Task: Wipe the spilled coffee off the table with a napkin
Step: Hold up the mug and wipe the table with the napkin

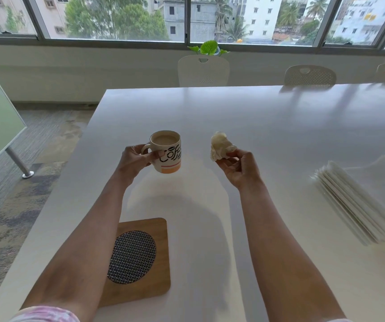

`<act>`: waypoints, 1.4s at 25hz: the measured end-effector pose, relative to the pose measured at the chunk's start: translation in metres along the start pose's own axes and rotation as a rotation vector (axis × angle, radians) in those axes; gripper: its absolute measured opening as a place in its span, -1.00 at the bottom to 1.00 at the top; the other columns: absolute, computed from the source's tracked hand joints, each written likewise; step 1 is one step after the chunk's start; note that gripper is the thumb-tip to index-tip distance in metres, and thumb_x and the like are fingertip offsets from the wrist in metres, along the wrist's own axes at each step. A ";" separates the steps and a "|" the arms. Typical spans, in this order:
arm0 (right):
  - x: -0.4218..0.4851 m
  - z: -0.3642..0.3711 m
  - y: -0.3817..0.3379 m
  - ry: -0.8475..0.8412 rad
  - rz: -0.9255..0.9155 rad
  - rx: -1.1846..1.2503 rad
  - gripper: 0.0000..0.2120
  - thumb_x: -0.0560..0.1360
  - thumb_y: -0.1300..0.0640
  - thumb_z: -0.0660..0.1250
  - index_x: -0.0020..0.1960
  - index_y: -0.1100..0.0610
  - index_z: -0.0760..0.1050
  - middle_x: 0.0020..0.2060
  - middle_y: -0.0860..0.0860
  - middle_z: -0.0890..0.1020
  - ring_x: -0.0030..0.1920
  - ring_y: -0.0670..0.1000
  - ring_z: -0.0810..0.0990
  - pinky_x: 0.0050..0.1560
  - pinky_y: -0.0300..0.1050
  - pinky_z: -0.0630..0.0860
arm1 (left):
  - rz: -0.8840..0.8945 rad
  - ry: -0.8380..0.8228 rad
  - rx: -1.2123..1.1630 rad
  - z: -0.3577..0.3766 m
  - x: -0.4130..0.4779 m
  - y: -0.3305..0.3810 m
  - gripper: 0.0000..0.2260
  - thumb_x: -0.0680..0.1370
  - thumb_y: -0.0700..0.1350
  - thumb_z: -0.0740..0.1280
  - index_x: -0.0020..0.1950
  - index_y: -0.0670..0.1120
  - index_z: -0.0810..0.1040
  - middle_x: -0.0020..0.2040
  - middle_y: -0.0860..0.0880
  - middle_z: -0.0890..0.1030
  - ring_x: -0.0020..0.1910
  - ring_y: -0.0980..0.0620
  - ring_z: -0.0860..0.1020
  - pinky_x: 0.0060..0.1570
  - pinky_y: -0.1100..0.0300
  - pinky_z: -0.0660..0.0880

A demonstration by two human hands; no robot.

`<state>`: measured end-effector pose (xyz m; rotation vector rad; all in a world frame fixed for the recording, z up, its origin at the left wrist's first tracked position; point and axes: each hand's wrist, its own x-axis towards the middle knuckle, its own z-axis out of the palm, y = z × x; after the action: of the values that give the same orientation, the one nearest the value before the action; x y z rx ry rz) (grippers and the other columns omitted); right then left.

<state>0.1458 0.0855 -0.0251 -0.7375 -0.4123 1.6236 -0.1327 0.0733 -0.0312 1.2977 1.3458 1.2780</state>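
Currently your right hand [240, 169] pinches the crumpled napkin [220, 146], right of the mug [168, 152] your left hand [135, 159] grips.

An office meeting room: long white table [256, 117], perforated chairs [309, 75] (city windows [187, 17] behind).

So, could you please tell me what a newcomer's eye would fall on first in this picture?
The left hand grips a nearly full coffee mug over the white table, and the right hand pinches a crumpled napkin beside it. A wooden coaster lies nearer the person, and a stack of napkins sits at the right.
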 end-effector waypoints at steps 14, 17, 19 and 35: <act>-0.004 0.004 0.004 0.026 0.012 -0.042 -0.70 0.37 0.48 0.16 -0.03 0.33 0.59 0.01 0.27 0.63 0.08 0.24 0.64 0.24 0.15 0.52 | -0.035 -0.038 -0.038 -0.005 -0.011 -0.010 -0.90 0.39 -0.17 0.54 -0.26 0.02 0.72 -0.17 -0.05 0.69 -0.09 0.05 0.66 -0.14 0.26 0.57; -0.005 0.004 0.005 0.030 0.013 -0.043 -0.69 0.35 0.48 0.16 -0.04 0.33 0.60 0.00 0.27 0.63 0.05 0.24 0.65 0.23 0.15 0.53 | -0.028 -0.057 -0.048 -0.006 -0.012 -0.010 -0.91 0.38 -0.17 0.54 -0.25 0.02 0.71 -0.19 -0.03 0.69 -0.11 0.08 0.66 -0.17 0.30 0.56; -0.005 0.004 0.006 0.031 0.013 -0.043 -0.68 0.35 0.49 0.15 -0.04 0.33 0.61 -0.03 0.26 0.65 0.01 0.23 0.67 0.22 0.14 0.54 | -0.020 -0.068 -0.051 -0.006 -0.013 -0.010 -0.90 0.39 -0.19 0.54 -0.24 0.01 0.71 -0.16 -0.07 0.67 -0.12 0.09 0.65 -0.18 0.32 0.55; -0.017 0.014 0.010 -0.024 -0.017 -0.099 -0.72 0.31 0.45 0.18 -0.28 0.30 0.66 -0.15 0.25 0.65 -0.07 0.22 0.66 0.15 0.12 0.58 | 0.015 0.002 0.124 -0.031 -0.015 0.008 -0.44 0.39 -0.04 0.54 0.30 -0.19 0.43 0.28 -0.14 0.57 0.28 -0.10 0.53 0.24 0.05 0.49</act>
<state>0.1299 0.0694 -0.0175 -0.7875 -0.5176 1.6058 -0.1606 0.0542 -0.0207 1.3931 1.4381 1.2223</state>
